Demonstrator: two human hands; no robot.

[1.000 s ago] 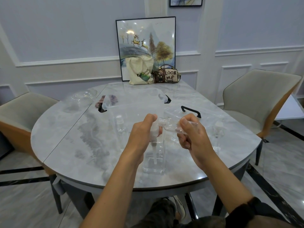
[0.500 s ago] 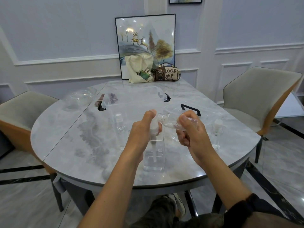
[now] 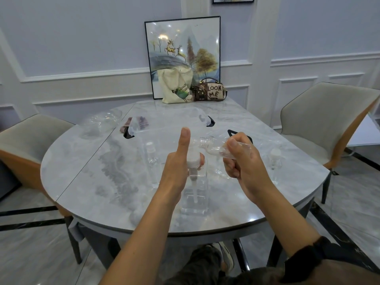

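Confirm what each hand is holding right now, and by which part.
Left hand grips the square pump bottle at its white pump head, thumb raised. Right hand holds the small clear bottle by its body, neck pointing at the pump.

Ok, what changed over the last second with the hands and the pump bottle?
The thumb of the left hand lifted off the pump head and now points straight up; before, it lay on top of it. Its fingers stay curled round the pump of the square pump bottle, which has not moved on the table. The right hand still holds the small clear bottle tilted, mouth toward the pump.
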